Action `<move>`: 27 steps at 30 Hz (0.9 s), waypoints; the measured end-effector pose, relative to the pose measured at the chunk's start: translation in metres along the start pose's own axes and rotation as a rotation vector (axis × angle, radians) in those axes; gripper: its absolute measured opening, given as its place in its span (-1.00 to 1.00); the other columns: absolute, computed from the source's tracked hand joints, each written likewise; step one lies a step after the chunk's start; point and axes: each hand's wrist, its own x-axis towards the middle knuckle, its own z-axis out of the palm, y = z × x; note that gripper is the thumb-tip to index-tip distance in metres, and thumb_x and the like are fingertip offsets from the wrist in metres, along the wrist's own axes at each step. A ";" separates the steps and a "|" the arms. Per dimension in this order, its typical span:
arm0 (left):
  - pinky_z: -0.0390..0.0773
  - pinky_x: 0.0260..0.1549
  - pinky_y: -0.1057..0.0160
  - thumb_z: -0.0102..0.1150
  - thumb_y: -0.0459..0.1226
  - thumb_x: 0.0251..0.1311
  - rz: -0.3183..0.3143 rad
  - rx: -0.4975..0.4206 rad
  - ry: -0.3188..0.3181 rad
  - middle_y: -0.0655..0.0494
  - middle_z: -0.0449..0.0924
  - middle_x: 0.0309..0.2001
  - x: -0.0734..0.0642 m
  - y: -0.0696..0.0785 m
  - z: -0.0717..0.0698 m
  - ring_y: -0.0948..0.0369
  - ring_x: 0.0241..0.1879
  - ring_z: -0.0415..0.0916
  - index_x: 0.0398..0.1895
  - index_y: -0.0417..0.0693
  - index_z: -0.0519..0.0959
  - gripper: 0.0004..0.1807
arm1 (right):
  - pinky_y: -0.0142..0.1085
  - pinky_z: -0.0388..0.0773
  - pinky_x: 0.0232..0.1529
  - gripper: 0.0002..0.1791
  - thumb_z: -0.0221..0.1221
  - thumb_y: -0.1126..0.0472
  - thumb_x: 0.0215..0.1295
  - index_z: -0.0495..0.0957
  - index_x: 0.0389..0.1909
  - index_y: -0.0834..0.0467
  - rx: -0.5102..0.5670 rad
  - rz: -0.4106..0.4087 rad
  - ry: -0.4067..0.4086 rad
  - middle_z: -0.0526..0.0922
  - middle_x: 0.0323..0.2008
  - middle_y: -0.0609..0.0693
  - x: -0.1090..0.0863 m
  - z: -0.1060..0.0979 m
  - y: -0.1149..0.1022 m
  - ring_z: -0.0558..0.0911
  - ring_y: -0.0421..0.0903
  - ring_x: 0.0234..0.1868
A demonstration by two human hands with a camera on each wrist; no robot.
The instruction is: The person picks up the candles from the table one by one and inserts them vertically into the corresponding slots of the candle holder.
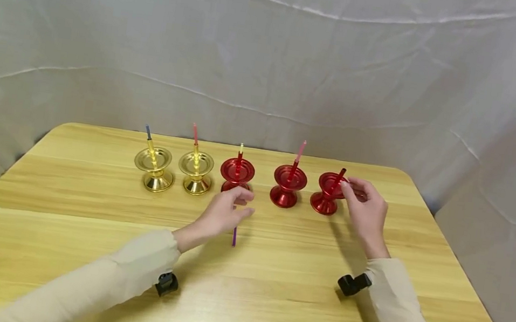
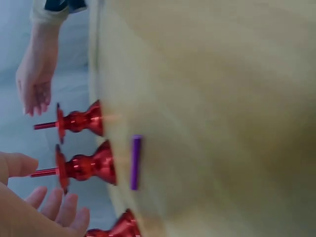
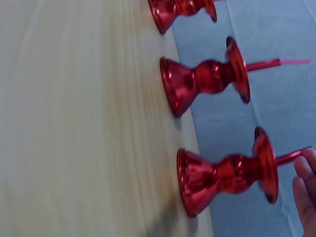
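Note:
A thin purple candle (image 1: 235, 237) lies on the table in front of the middle red candle holder (image 1: 237, 171). My left hand (image 1: 224, 213) is above its far end, thumb and fingers spread with nothing between them; the left wrist view shows the whole purple candle (image 2: 136, 162) apart from the fingers (image 2: 66, 210). At the far right, my right hand (image 1: 369, 211) is beside the rightmost red candle holder (image 1: 324, 202), fingertips close to its dish rim and upright tube. That tube (image 3: 289, 158) shows no candle in it. The right fingers (image 3: 305, 192) are loosely bent.
Two gold candle holders (image 1: 157, 180) stand at the left of the row, carrying a blue candle (image 1: 148, 132) and a red candle (image 1: 195, 134). A red holder (image 1: 284, 196) bears a pink candle (image 1: 301, 149); the middle one has a pale yellow candle (image 1: 241, 148). Behind hangs a grey cloth (image 1: 270, 65).

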 end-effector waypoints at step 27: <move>0.53 -0.44 0.32 0.38 -0.39 -0.05 -0.280 0.161 -0.018 0.10 0.60 -0.47 -0.017 -0.028 0.003 0.24 -0.46 0.49 -0.39 -0.25 0.63 -0.85 | -0.01 0.27 0.29 -0.02 0.27 0.08 0.28 -0.12 0.46 0.40 -0.019 0.160 -0.365 0.13 0.37 0.42 0.016 0.003 0.029 0.25 0.26 0.34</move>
